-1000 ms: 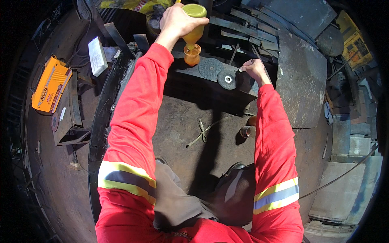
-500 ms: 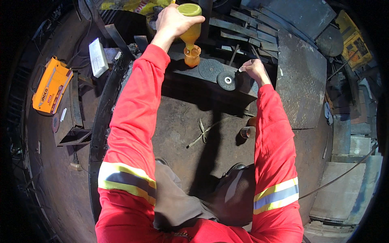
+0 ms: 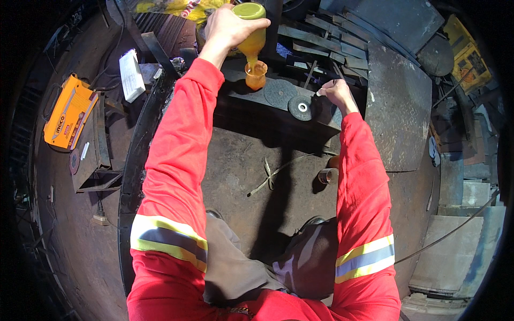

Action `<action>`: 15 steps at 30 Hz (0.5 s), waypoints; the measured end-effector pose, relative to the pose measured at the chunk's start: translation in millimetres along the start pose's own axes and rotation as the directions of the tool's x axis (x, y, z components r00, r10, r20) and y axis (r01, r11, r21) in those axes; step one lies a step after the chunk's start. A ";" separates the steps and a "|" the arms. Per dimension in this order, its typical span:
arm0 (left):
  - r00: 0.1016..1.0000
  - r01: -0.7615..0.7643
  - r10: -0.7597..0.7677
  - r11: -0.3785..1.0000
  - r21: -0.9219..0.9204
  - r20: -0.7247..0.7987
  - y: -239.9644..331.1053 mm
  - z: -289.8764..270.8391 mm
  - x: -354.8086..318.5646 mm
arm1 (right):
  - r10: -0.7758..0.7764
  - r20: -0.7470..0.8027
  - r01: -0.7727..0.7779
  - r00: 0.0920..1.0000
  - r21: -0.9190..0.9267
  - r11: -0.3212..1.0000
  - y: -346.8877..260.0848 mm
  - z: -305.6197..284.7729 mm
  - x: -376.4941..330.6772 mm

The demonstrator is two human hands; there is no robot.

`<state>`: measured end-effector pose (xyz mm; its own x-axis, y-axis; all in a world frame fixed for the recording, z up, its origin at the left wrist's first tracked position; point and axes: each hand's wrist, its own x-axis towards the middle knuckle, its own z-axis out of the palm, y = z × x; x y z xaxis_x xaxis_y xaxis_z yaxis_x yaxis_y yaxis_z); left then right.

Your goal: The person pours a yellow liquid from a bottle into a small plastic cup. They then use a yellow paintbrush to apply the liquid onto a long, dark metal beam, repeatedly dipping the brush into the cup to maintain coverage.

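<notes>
Head view, inverted bottle (image 3: 254,40), in left grip (image 3: 229,28)

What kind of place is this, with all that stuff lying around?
It looks like a metalworking shop, probably. You can see round abrasive discs, a pile of flat metal strips and big metal sheets.

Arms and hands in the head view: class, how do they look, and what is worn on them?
Creased red cloth covers the left sleeve and right sleeve, both long. Each has a band of grey between yellow stripes. The left hand and right hand wear no gloves.
</notes>
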<state>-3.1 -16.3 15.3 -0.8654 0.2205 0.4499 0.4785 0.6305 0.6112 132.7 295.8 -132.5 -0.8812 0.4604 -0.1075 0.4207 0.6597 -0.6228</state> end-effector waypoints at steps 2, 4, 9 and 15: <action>1.000 -0.012 0.012 1.000 -0.004 0.005 -0.2 -1.4 0.4 | 0.005 -0.004 -0.005 1.000 0.006 1.000 -3.0 0.5 -1.7; 1.000 -0.022 0.022 0.999 -0.026 0.008 -0.6 -2.3 0.7 | 0.007 -0.001 -0.007 1.000 0.012 1.000 -6.0 0.6 -3.3; 0.999 -0.028 0.029 1.000 0.013 -0.037 3.9 -0.2 -0.7 | -0.036 -0.032 0.037 0.999 0.037 0.999 1.4 2.0 -1.4; 0.998 -0.057 0.056 0.998 -0.027 -0.036 8.1 -7.7 -2.0 | -0.047 -0.021 0.048 0.999 0.048 0.998 1.9 3.9 -0.3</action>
<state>3.7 -17.4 24.5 -0.8316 0.2286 0.5061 0.5304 0.5970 0.6019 133.0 294.7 -136.7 -0.8951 0.4416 -0.0616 0.3672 0.6516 -0.6638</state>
